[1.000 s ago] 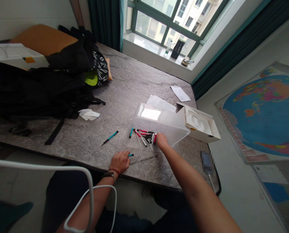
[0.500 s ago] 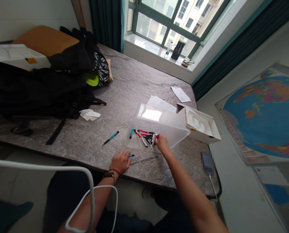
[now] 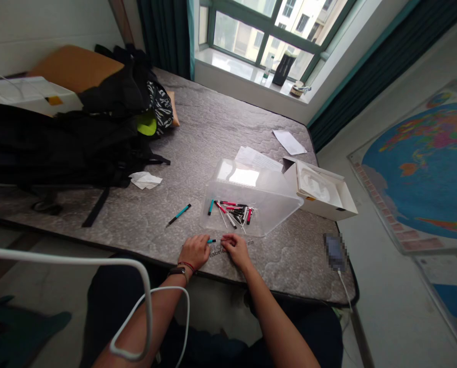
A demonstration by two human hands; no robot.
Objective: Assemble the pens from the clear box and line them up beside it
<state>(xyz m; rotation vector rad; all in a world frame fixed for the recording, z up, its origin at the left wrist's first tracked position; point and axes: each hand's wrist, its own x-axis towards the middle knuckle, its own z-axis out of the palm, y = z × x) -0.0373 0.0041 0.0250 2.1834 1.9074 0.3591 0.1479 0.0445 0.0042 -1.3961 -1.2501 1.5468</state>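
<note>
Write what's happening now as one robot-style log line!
Left hand gripping teal pen | right hand beside it, grip unclear | clear plastic bin holding jumbled pen parts | teal-and-black pen lying on mattress

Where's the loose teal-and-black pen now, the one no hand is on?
Head view, left of centre: the pen lies on the grey quilted surface, left of the clear plastic bin and just beyond the left hand.
</note>
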